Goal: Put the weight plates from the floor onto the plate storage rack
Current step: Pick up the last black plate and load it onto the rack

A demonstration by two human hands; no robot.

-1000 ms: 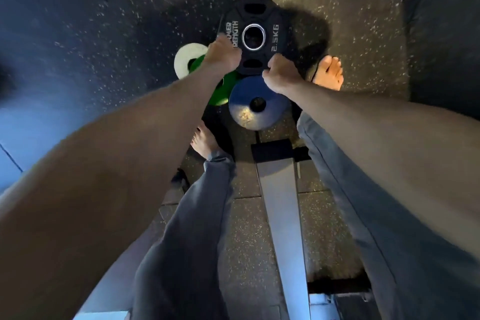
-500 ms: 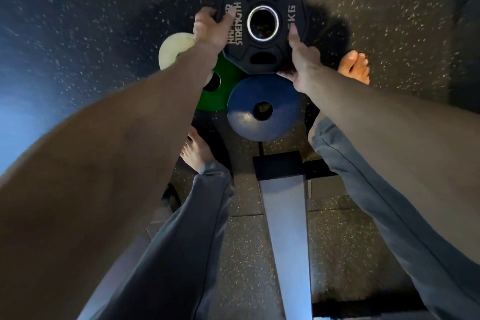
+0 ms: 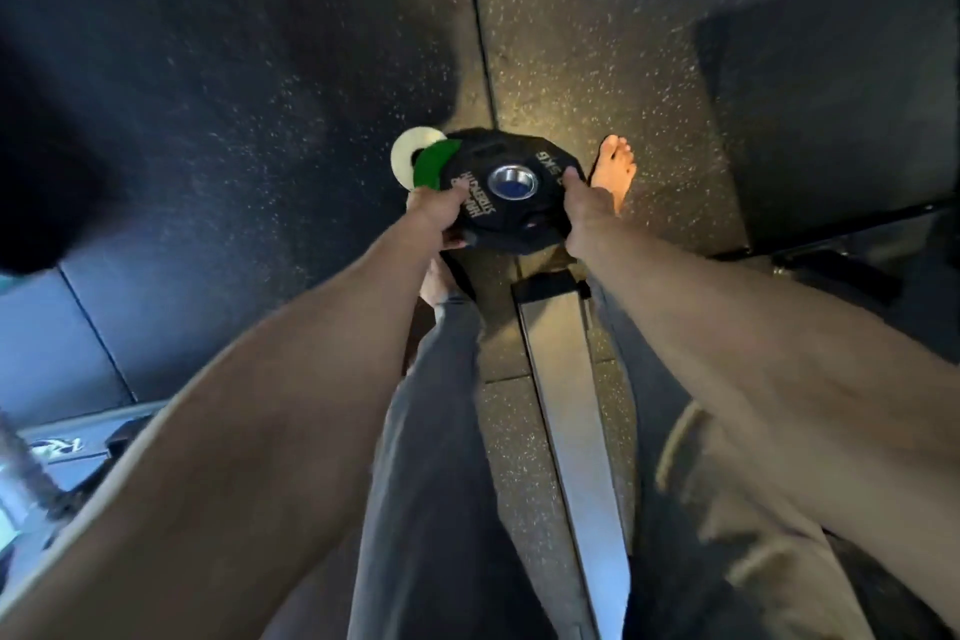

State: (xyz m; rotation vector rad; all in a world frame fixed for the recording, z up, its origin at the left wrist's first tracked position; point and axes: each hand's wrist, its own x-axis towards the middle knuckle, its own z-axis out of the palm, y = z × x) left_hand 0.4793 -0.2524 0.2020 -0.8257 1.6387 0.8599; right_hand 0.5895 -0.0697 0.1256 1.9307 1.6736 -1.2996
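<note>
Nearest the camera: both bare forearms reach forward and down, over grey trouser legs (image 3: 426, 431). A grey metal beam (image 3: 576, 431) lies flat on the floor between the legs, running away from the viewer, with a dark cap at its far end.

Low left edge: blurred pale equipment, too smeared to identify.

Middle ground: black weight plate (image 3: 511, 218) held between the two hands, just beyond the end of the beam.
- Left hand (image 3: 439, 213) is clamped on the plate's near-left rim, thumb on the top face beside the white lettering, fingers curled under.
- Right hand (image 3: 582, 218) clasps the right rim, one digit lying up along the edge near the "KG" marking.
- Plate face is turned up toward the camera and slightly tilted. It has a metal-ringed centre hole, and blue shows through the hole.
- Whether the far edge of the plate touches anything below it, cannot tell.

Just past the left hand: a green plate (image 3: 434, 166) sticks out from behind the black plate's left side. A white plate (image 3: 408, 153) peeks out beyond the green one and is partly covered by it.

A bare foot (image 3: 615, 172) stands on the floor just right of the black plate. The other foot is mostly hidden under the left wrist.

Far: dark speckled rubber floor (image 3: 571, 42) with a seam running away from the plates. A darker block sits at upper right.
</note>
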